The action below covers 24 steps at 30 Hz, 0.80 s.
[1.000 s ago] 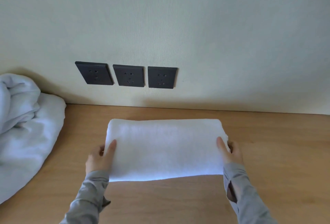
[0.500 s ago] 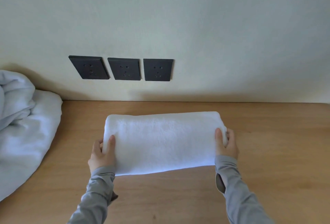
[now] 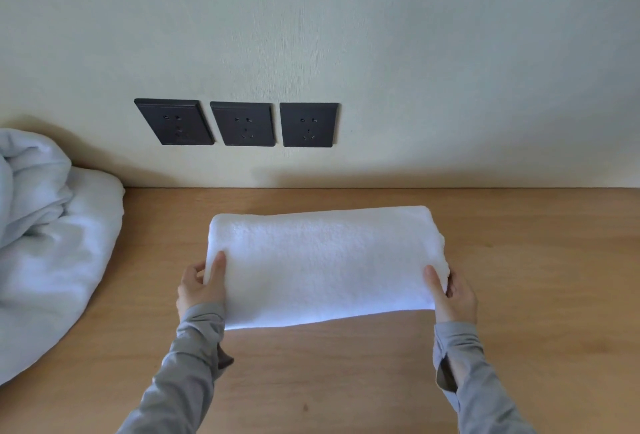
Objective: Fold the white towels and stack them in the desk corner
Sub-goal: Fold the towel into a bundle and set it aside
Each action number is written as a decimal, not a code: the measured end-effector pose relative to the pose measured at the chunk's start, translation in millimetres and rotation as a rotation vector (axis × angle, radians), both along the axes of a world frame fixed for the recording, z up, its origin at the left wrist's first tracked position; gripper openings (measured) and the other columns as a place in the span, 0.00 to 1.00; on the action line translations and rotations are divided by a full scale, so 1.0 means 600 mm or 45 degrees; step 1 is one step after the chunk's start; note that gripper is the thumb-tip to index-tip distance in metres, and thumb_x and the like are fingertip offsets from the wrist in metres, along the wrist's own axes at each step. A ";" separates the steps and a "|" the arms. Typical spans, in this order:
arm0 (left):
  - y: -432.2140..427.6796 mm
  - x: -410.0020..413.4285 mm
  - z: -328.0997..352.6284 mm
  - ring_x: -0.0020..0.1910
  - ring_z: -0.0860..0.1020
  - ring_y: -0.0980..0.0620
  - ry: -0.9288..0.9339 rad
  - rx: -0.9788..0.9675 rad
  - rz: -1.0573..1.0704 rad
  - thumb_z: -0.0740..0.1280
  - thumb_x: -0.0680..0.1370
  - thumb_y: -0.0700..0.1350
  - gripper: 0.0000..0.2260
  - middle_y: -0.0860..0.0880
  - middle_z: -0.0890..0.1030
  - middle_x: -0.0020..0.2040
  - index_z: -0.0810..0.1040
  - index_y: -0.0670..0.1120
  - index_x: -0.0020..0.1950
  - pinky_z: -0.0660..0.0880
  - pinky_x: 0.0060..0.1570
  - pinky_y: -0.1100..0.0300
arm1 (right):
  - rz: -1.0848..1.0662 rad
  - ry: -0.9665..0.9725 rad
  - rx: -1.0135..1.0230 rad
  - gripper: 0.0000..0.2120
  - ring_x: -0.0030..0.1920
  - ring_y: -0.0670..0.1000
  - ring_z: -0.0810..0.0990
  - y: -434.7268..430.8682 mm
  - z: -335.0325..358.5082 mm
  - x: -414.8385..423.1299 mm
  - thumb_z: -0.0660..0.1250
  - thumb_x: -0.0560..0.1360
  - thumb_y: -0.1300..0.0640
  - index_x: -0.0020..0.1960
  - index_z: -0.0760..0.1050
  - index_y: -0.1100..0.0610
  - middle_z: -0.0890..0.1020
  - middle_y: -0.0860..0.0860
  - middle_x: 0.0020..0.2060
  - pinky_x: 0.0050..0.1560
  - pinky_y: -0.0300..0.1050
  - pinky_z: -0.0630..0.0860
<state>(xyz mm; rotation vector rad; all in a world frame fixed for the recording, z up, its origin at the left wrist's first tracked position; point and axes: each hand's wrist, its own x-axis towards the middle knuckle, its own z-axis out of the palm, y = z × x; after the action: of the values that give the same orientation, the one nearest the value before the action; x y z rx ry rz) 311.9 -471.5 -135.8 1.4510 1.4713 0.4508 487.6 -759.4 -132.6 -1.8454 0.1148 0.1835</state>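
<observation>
A: Quick one. Where's the towel (image 3: pixel 322 265)?

B: Between the hands, on or just over the desk (image 3: pixel 536 260); can't tell if it's lifted. It's folded, a flat rectangle, long axis running hand to hand, parallel to the wall (image 3: pixel 381 35).

A: Hands?

B: Left hand (image 3: pixel 201 286) clamps the left short end, thumb on top, fingers tucked under. Right hand (image 3: pixel 452 290) does the same at the right end. Both closed on cloth, one per end, equally near.

A: Anything else?

B: A pile (image 3: pixel 45 243) of unfolded white cloth, well out past the left hand, against the wall. Three sockets (image 3: pixel 242 124) on the wall, beyond the fingertips.

A: The corner?

B: Not in frame. Can't say which side it lies on. No stack of folded ones in view either.

A: Step, you reckon?

B: Folding looks finished on this one; my guess is it gets carried next. Held by both ends, the middle may sag if lifted high. The move hinges on which way the corner lies: whichever hand is on that side leads, the towel travelling along its own long axis.
</observation>
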 end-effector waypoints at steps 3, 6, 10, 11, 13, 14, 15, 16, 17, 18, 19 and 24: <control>-0.002 0.001 -0.001 0.43 0.73 0.42 0.036 0.015 -0.006 0.62 0.70 0.64 0.25 0.44 0.76 0.45 0.73 0.46 0.56 0.68 0.44 0.53 | 0.103 0.053 -0.072 0.06 0.39 0.51 0.76 -0.009 0.004 0.006 0.68 0.74 0.56 0.46 0.74 0.57 0.78 0.51 0.38 0.37 0.38 0.73; -0.011 0.000 0.002 0.43 0.73 0.42 0.098 0.041 -0.008 0.57 0.67 0.66 0.28 0.44 0.76 0.44 0.74 0.46 0.53 0.67 0.44 0.52 | 0.131 0.083 -0.078 0.14 0.37 0.52 0.74 0.008 0.012 0.005 0.66 0.74 0.48 0.46 0.68 0.59 0.74 0.52 0.37 0.37 0.44 0.71; -0.018 0.001 0.006 0.41 0.73 0.42 0.161 0.065 0.010 0.54 0.66 0.68 0.30 0.46 0.75 0.36 0.75 0.42 0.44 0.67 0.44 0.53 | 0.051 0.039 -0.169 0.16 0.34 0.54 0.73 0.037 0.018 0.001 0.60 0.73 0.44 0.47 0.66 0.57 0.74 0.52 0.36 0.33 0.43 0.70; -0.019 0.002 0.005 0.41 0.73 0.42 0.150 0.079 0.023 0.55 0.66 0.67 0.30 0.45 0.75 0.35 0.75 0.41 0.44 0.67 0.43 0.53 | 0.005 0.028 -0.211 0.17 0.32 0.53 0.73 0.040 0.017 -0.002 0.59 0.71 0.43 0.47 0.66 0.57 0.74 0.52 0.34 0.31 0.42 0.68; -0.022 0.003 0.001 0.40 0.73 0.42 0.109 0.119 0.055 0.57 0.69 0.65 0.28 0.43 0.76 0.38 0.75 0.40 0.44 0.67 0.43 0.54 | -0.143 0.082 -0.245 0.15 0.30 0.51 0.71 0.044 0.013 -0.006 0.61 0.71 0.45 0.46 0.66 0.56 0.72 0.50 0.32 0.28 0.40 0.64; -0.023 0.003 -0.002 0.40 0.73 0.42 0.094 0.137 0.072 0.59 0.72 0.64 0.26 0.42 0.76 0.39 0.75 0.39 0.45 0.66 0.42 0.54 | -0.239 0.144 -0.231 0.12 0.30 0.51 0.71 0.045 0.009 -0.006 0.64 0.73 0.49 0.46 0.66 0.56 0.72 0.49 0.31 0.28 0.39 0.62; -0.023 0.004 -0.006 0.40 0.73 0.42 0.094 0.143 0.082 0.60 0.75 0.61 0.24 0.42 0.76 0.39 0.75 0.39 0.46 0.66 0.42 0.54 | -0.324 0.205 -0.211 0.10 0.31 0.50 0.70 0.047 0.008 -0.004 0.66 0.73 0.53 0.46 0.67 0.56 0.71 0.48 0.31 0.28 0.39 0.62; -0.022 0.004 -0.008 0.40 0.72 0.42 0.108 0.141 0.081 0.61 0.77 0.58 0.21 0.41 0.76 0.40 0.75 0.38 0.46 0.66 0.42 0.54 | -0.388 0.258 -0.189 0.09 0.31 0.50 0.70 0.049 0.008 -0.001 0.66 0.73 0.56 0.47 0.67 0.57 0.71 0.48 0.32 0.29 0.38 0.62; -0.021 0.005 -0.007 0.40 0.72 0.43 0.128 0.133 0.064 0.60 0.78 0.56 0.20 0.41 0.76 0.41 0.75 0.38 0.47 0.66 0.42 0.54 | -0.422 0.301 -0.168 0.10 0.32 0.51 0.70 0.050 0.011 0.001 0.67 0.73 0.57 0.48 0.66 0.57 0.71 0.48 0.32 0.29 0.38 0.62; -0.020 0.006 -0.004 0.41 0.72 0.42 0.149 0.124 0.040 0.60 0.79 0.55 0.19 0.41 0.76 0.42 0.74 0.38 0.48 0.67 0.43 0.53 | -0.423 0.327 -0.160 0.11 0.34 0.52 0.70 0.052 0.017 0.003 0.67 0.73 0.58 0.49 0.66 0.58 0.71 0.49 0.33 0.29 0.38 0.62; -0.019 0.007 -0.001 0.42 0.72 0.41 0.171 0.119 0.011 0.59 0.79 0.55 0.19 0.41 0.75 0.43 0.74 0.38 0.50 0.68 0.44 0.52 | -0.392 0.337 -0.177 0.11 0.34 0.52 0.71 0.052 0.025 0.003 0.67 0.73 0.59 0.51 0.66 0.58 0.72 0.51 0.35 0.29 0.38 0.63; -0.050 0.014 0.040 0.61 0.70 0.34 0.458 0.738 -0.316 0.59 0.80 0.51 0.22 0.35 0.71 0.63 0.67 0.39 0.69 0.67 0.59 0.40 | -0.080 -0.156 -0.720 0.24 0.63 0.62 0.70 0.044 0.055 -0.013 0.62 0.76 0.55 0.70 0.63 0.60 0.73 0.60 0.63 0.59 0.57 0.68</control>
<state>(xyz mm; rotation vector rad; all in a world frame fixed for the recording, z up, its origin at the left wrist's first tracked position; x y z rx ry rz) 320.2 -501.4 -111.8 2.2411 1.4708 0.5035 479.9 -733.1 -99.8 -2.4063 0.1497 -0.0124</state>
